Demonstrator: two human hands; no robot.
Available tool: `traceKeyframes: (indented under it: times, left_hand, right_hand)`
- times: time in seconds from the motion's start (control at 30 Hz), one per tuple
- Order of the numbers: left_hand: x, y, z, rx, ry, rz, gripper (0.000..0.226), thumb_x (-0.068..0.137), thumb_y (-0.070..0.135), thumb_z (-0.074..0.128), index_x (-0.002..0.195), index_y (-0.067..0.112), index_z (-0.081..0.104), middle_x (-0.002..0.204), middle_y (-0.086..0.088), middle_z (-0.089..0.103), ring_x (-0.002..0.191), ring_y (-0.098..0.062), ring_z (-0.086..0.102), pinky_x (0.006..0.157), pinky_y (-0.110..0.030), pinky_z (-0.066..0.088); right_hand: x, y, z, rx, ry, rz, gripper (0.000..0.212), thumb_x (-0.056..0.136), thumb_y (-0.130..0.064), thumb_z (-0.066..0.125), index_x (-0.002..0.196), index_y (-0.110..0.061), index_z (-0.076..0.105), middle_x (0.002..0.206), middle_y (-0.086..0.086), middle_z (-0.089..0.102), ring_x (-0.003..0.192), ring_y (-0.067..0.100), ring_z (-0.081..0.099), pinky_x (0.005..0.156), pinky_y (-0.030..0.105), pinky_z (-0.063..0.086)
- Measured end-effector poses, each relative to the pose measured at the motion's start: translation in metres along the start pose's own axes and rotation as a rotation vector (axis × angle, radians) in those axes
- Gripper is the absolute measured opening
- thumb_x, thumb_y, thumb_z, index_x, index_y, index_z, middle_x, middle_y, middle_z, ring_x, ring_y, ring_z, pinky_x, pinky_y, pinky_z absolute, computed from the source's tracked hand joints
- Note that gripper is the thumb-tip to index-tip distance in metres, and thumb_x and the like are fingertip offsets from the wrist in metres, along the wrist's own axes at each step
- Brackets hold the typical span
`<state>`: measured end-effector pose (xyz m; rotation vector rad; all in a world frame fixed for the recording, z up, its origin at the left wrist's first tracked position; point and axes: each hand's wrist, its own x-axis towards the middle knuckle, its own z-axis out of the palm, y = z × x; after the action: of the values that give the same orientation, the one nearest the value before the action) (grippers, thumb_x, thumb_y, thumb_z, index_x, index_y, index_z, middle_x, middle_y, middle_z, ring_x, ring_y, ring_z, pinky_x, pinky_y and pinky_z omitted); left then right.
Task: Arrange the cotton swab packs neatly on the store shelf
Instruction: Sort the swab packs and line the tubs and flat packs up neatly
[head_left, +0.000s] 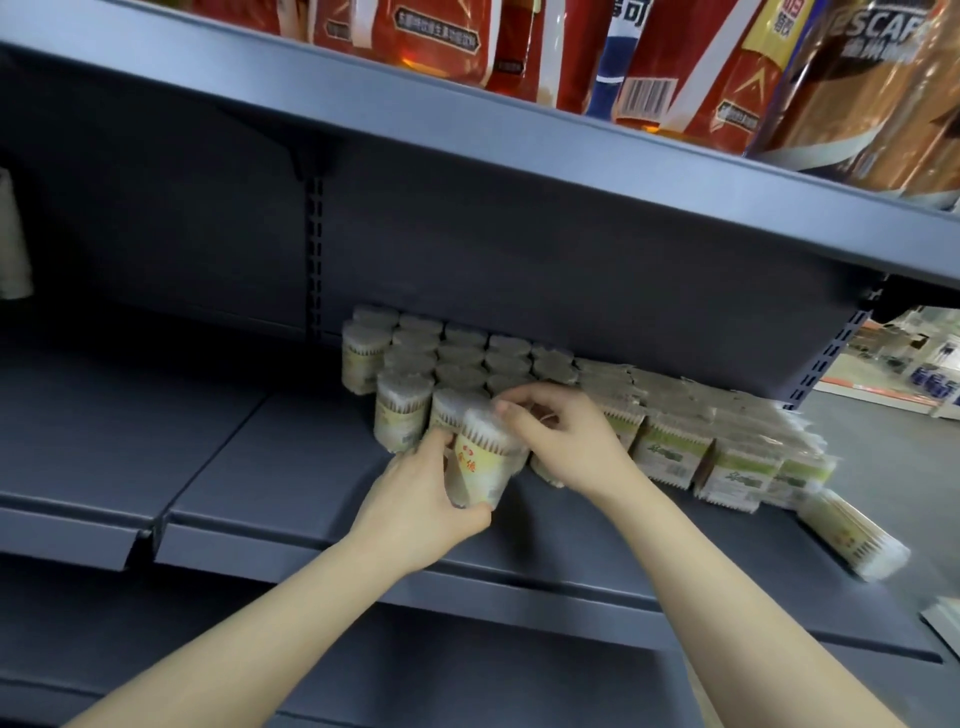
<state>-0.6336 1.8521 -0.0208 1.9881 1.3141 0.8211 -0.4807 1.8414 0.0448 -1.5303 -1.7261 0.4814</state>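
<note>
The left hand (421, 499) has its grip wrapped round a round pack (480, 457) of cotton swabs, fingers behind it and thumb under its lower end, so the pack is tilted with its top leaning toward the block (457, 358) of upright round packs at the back of the shelf (291, 457). The right hand (566, 441) reaches over from the other side, its fingertips pinching the top rim of the same pack; its grip is narrow and curled.

The pack sits at the front edge of the block, just beside the front row and not yet standing. To the right, flat packs (727, 457) with green labels stand in a row touching the block, and one loose pack (852, 540) lies on its side near the shelf's right end, well apart from the rest.

The step in hand looks like seating this pack as the next one in the front row. To do it well, bring the base down flat first, then let the right fingertips press the top upright, so it stands level with its neighbours. Slide it snug against the pack on its left without shoving, since the wrapped bundles look light and may topple as a row. Turn the label outward before letting go. The lying pack probably comes next.
</note>
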Motion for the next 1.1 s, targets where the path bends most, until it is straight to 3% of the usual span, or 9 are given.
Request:
traceKeyframes:
  times: [0.13,0.3,0.47,0.67,0.73,0.9,0.97,1.1]
  left_hand:
    - [-0.002,-0.016,-0.011,-0.044,0.034,-0.055,0.053,0.065,0.035,0.072,0.108,0.026,0.042,0.101,0.007,0.059,0.092,-0.011,0.056,0.074,-0.030,0.050]
    - [-0.005,-0.040,-0.029,0.000,0.119,-0.115,0.055,0.065,0.034,0.072,0.106,0.027,0.036,0.099,0.005,0.058,0.093,-0.016,0.056,0.074,-0.032,0.048]
    - [-0.007,-0.057,-0.049,0.128,0.194,-0.159,0.051,0.069,0.035,0.070,0.108,0.023,0.038,0.100,0.005,0.057,0.096,-0.018,0.055,0.079,-0.032,0.041]
    - [-0.001,-0.073,-0.059,0.174,0.235,-0.237,0.043,0.069,0.038,0.068,0.099,0.019,0.044,0.100,0.001,0.054,0.099,-0.023,0.052,0.082,-0.037,0.043]
    - [0.002,-0.077,-0.059,0.168,0.233,-0.242,0.050,0.069,0.041,0.069,0.107,0.020,0.045,0.107,0.000,0.053,0.104,-0.024,0.050,0.086,-0.039,0.042]
    - [0.004,-0.076,-0.060,0.000,0.329,-0.049,0.085,0.062,0.055,0.062,0.137,0.030,0.031,0.129,0.009,0.044,0.121,-0.014,0.041,0.102,-0.039,0.035]
    - [0.003,-0.074,-0.062,0.056,0.375,0.078,0.080,0.064,0.060,0.049,0.137,0.031,0.036,0.126,0.014,0.041,0.116,-0.009,0.036,0.098,-0.031,0.033]
    - [0.009,-0.084,-0.066,0.286,0.436,0.295,0.053,0.078,0.042,0.045,0.126,0.023,0.056,0.126,0.006,0.055,0.116,-0.014,0.038,0.091,-0.035,0.035]
  right_hand:
    - [0.008,-0.010,0.015,0.019,-0.011,-0.026,0.011,0.090,-0.020,0.056,0.089,-0.021,0.067,0.085,0.002,0.069,0.075,0.019,0.062,0.064,0.024,0.045]
    - [0.022,-0.014,0.033,-0.044,-0.004,-0.042,0.018,0.089,-0.017,0.054,0.099,-0.019,0.069,0.088,-0.010,0.063,0.084,0.007,0.059,0.070,0.018,0.043]
    - [0.036,-0.013,0.049,-0.085,0.060,-0.062,0.022,0.084,-0.006,0.055,0.100,-0.013,0.069,0.101,0.004,0.068,0.097,0.020,0.061,0.082,0.029,0.045]
    - [0.046,-0.012,0.058,-0.136,0.112,-0.103,0.027,0.080,-0.009,0.050,0.100,-0.009,0.068,0.103,0.007,0.065,0.100,0.022,0.058,0.083,0.032,0.045]
    - [0.050,-0.010,0.060,-0.144,0.124,-0.114,0.027,0.079,-0.006,0.051,0.099,-0.008,0.068,0.102,0.008,0.065,0.101,0.025,0.058,0.084,0.036,0.046]
    - [0.061,-0.007,0.062,-0.179,0.118,-0.124,0.025,0.078,-0.001,0.053,0.097,-0.007,0.068,0.102,0.008,0.066,0.103,0.026,0.057,0.087,0.034,0.045]
    - [0.065,-0.007,0.064,-0.219,0.100,-0.118,0.027,0.080,-0.001,0.052,0.102,-0.007,0.067,0.108,0.009,0.064,0.107,0.024,0.055,0.087,0.027,0.041]
    - [0.076,-0.008,0.070,-0.297,0.003,-0.103,0.036,0.087,-0.006,0.046,0.120,-0.011,0.058,0.125,0.008,0.056,0.118,0.023,0.049,0.094,0.027,0.037]
